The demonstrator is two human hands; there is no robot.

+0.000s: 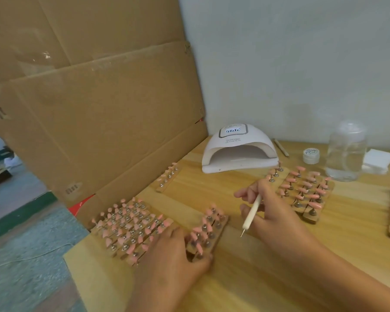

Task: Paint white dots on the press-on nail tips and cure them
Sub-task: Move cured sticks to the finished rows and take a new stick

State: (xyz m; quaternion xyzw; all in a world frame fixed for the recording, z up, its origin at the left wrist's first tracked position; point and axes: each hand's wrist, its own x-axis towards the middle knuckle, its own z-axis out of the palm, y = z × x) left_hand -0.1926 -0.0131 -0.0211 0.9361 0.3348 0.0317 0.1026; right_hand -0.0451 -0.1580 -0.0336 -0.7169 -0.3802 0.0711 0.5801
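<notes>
Ideally, the left hand (178,251) gripping the nail-tip strip (208,233) pins it flat while the right hand (275,212), pinching the dotting pen (252,213), touches down lightly.

Pink nail tips (314,204) stand on pegged wooden strips (164,189) in front of the white curing lamp (239,149), whose display is lit; a white dotting tool (252,212) slants tip-down before it.

A small nail-art workshop, makeshift rather than a salon; beyond the fingers (242,194) a white curing lamp (239,149) sits on the wooden counter (239,287); racks of pink nail tips (131,226) crowd either side of them; cardboard sheets (99,109) wall off their left, by a bare concrete floor (32,255).
</notes>
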